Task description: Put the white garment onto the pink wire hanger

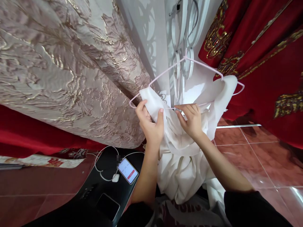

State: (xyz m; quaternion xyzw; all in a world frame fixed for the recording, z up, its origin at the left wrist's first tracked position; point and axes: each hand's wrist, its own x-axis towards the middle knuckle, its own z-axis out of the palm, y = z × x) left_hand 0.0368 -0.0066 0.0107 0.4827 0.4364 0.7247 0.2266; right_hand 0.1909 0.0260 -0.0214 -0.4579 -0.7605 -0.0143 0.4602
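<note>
A white garment [183, 176] hangs from a pale pink clothes hanger [168, 69], its shoulder parts draped over the hanger's two sides and its folds gathered below. My left hand [151, 126] grips the garment's left shoulder, the thumb on the near face and the fingers around the outer edge. At the hanger's lower bar, my right hand [191, 119] pinches with thumb and forefinger. A small shiny spot shows between those fingertips, too small to name. The hanger's other shoulder end pokes out past the cloth on the right.
A textured pinkish cloth [71, 69] hangs on the left, and red embroidered garments [262, 75] on the right. Behind the hanger stands a white metal rack [177, 31]. A lit phone [128, 171], a white cable [100, 167] and a dark phone [107, 206] lie on a black surface.
</note>
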